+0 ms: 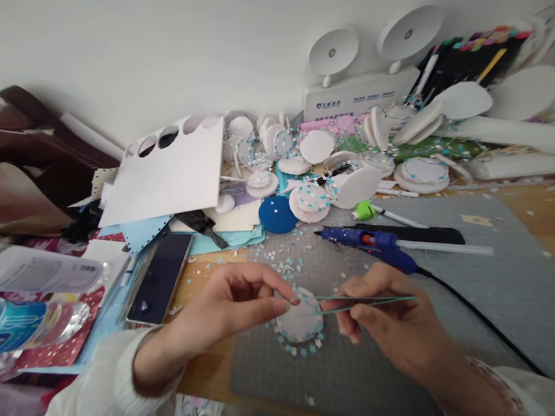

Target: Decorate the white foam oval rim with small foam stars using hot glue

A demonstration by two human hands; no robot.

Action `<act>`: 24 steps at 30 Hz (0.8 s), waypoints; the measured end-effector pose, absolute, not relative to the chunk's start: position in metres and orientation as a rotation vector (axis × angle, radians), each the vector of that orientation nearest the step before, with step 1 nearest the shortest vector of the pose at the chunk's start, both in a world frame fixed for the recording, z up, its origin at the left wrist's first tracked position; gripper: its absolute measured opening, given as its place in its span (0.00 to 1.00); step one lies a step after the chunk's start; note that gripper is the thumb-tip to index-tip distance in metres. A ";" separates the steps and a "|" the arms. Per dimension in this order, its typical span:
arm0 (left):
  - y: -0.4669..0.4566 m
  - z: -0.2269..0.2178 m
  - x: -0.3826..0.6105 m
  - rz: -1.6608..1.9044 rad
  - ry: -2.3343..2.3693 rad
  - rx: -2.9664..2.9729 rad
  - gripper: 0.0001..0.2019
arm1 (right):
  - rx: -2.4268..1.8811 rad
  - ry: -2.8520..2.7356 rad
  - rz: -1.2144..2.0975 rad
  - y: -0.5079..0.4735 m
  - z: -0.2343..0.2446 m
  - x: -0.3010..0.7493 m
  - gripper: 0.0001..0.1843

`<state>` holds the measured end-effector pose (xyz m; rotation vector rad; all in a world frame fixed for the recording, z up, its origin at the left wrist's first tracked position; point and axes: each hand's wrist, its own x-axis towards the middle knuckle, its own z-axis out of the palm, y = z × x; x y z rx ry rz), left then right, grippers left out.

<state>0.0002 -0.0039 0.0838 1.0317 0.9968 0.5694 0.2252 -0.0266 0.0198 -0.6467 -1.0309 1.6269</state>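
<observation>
The right hand [392, 317] was found gripping a pair of thin green tweezers [379, 300] between thumb and fingers, the two tips standing spread over the right rim of a white disc [297, 325]. The left hand [241, 295] hung over the disc's left side, thumb and forefinger brought close together; whether they pinched anything could not be told. The disc lay flat on the grey mat [270, 373], by the mat's left edge and towards its near left corner. The step in hand was judged to be fine trimming of the disc's rim with small star-shaped bits [318, 343]; the next move appeared to call for light pressure on the tweezers and steady fingers. As to materials, the disc looked matt and foam-like, edged with pale blue and white bits, and more of these were scattered loose beyond it. The mat bore a faint grid. The glue gun [386, 244], of hard blue plastic with a translucent stick in its rear, lay beyond the right hand. A smooth, dark blue round [277, 215] rested across the mat's far left corner. Bare desk [210, 364], of yellowish wood, showed along the mat's left edge.
</observation>
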 end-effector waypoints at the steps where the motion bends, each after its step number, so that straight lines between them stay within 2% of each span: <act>1: -0.006 0.083 0.001 0.591 1.022 1.050 0.07 | -0.658 -1.025 1.626 -0.027 0.020 0.225 0.04; 8: -0.013 0.079 0.010 0.730 1.188 1.183 0.09 | -0.686 -1.002 1.629 -0.027 0.023 0.223 0.03; 13: -0.019 0.072 0.014 0.831 1.244 1.169 0.07 | -0.706 -0.999 1.638 -0.028 0.020 0.221 0.05; 20: -0.020 0.068 0.018 0.874 1.168 0.894 0.05 | -0.817 -1.113 1.505 -0.031 0.023 0.220 0.11; 24: -0.017 0.073 0.021 0.854 1.155 0.709 0.07 | -0.881 -1.258 1.398 -0.031 0.025 0.224 0.13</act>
